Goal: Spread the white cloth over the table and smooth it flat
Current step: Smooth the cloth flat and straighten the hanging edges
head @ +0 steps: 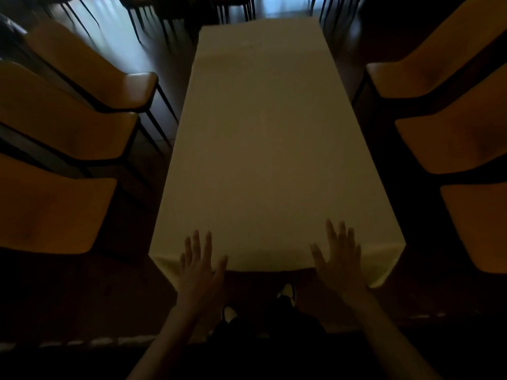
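The white cloth (263, 149) lies along the whole length of a long narrow table, from the near end to the far end, and looks mostly flat in dim light. Its near corners hang down past the table edge at left and right. My left hand (199, 266) rests palm down with fingers spread at the near left edge of the cloth. My right hand (338, 259) lies the same way at the near right edge. Neither hand grips anything. The table itself is hidden under the cloth.
Orange chairs with dark frames line both sides: several on the left (90, 80) and several on the right (450, 138). More dark chair legs (153, 20) stand beyond the far end. My shoes (286, 293) show on the dark floor below the near edge.
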### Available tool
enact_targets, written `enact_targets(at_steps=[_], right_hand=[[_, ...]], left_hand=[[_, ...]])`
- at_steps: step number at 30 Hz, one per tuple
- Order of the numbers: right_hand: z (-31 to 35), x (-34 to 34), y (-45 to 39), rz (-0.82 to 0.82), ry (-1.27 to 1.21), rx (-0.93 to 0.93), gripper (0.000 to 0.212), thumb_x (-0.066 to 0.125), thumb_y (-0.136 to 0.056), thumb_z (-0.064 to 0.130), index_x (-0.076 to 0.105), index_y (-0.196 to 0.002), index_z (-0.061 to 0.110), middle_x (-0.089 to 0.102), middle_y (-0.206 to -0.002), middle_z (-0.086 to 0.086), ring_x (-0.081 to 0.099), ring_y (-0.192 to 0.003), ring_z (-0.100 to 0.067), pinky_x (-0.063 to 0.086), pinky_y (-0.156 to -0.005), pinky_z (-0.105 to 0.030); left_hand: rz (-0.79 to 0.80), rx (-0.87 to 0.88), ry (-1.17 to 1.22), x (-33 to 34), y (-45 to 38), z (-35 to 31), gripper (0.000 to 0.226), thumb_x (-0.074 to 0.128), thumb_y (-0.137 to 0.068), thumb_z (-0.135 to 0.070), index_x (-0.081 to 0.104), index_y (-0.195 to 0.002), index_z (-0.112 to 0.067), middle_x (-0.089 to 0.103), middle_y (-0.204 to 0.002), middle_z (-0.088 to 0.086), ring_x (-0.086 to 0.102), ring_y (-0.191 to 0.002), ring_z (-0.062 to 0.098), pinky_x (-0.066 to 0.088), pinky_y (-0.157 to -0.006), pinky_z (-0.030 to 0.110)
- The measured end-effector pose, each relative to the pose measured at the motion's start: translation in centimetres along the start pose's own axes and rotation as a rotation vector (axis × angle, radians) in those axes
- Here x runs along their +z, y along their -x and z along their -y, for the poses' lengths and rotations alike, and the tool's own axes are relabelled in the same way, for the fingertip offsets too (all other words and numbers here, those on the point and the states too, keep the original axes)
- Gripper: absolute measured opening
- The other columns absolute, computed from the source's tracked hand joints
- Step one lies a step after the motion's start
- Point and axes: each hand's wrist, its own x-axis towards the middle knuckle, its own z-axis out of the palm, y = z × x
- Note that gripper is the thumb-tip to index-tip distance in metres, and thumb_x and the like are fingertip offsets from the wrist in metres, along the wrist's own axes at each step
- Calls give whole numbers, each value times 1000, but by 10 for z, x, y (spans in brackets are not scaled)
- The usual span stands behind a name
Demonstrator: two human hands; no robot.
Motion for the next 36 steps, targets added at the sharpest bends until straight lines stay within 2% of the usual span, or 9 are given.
enact_targets(at_steps=[6, 14, 17, 19, 25, 28, 30, 32, 36], right_hand=[[-5, -19, 23, -25, -60, 29, 84, 17, -87, 76, 1, -158, 35, 1, -168, -7, -2, -154, -30, 3, -119, -58], [-15, 18, 3, 67, 82, -10, 76, 7, -89, 75, -12, -153, 41, -3, -168, -7, -9, -153, -28, 6, -120, -58], [-19, 47, -27, 200, 186, -24, 71, -1, -87, 77, -30, -144, 45, -18, -166, -5, -25, -148, -26, -3, -120, -56], [-20, 65, -54, 272, 253, -27, 70, 1, -89, 74, -33, -141, 43, -18, -166, -6, -22, -150, -31, -1, -120, -57], [-20, 88, -112, 331, 321, 53, 114, -34, -56, 84, -15, -150, 24, -9, -167, -10, -6, -152, -41, 11, -119, -58], [-7, 88, -123, 335, 330, 38, 95, -8, -83, 80, 23, -154, 24, 32, -159, -18, 37, -138, -53, 41, -97, -72], [-4, 100, -119, 270, 314, 33, 73, 4, -92, 73, 36, -143, 32, 26, -162, -16, 51, -125, -54, 47, -85, -73], [-6, 111, -114, 231, 356, 15, 71, 5, -90, 73, 24, -149, 37, 1, -166, -7, 48, -129, -53, 39, -92, -71], [-14, 117, -105, 182, 380, -12, 70, 13, -90, 75, 22, -150, 41, 11, -163, -6, 30, -144, -44, 31, -101, -70]], left_hand=[[-1, 22, -8, -2, 30, 6, 80, 32, -96, -60, -15, -153, -29, -25, -161, 1, -28, -147, 22, -2, -122, 46], [87, 94, -156, 10, -12, 26, 93, -2, -80, -82, -17, -153, -26, -30, -159, 2, -29, -147, 24, -2, -120, 46], [114, 1, -165, 12, -61, 27, 82, 7, -87, -76, -24, -148, -31, -27, -160, 1, -25, -148, 25, 3, -122, 48], [146, -57, -188, 19, -91, 32, 79, 18, -94, -69, -24, -149, -29, -25, -162, 1, -22, -149, 25, 5, -122, 49], [214, -238, -175, 33, -147, 59, 78, 21, -94, -70, -21, -151, -38, -29, -161, -3, -21, -150, 28, 9, -119, 57], [295, -290, -209, 47, -158, 71, 81, 18, -91, -74, -31, -144, -37, -32, -160, -5, -16, -151, 33, 16, -117, 60], [313, -319, -256, 59, -156, 75, 84, 10, -81, -82, -36, -139, -42, -41, -153, -5, -16, -150, 34, 15, -115, 62], [296, -340, -288, 67, -156, 78, 85, -2, -68, -86, -39, -135, -48, -47, -145, -9, -18, -150, 32, 10, -115, 63], [285, -356, -286, 71, -144, 79, 94, -8, -58, -83, -28, -143, -46, -42, -150, -9, -16, -151, 33, 9, -115, 64]])
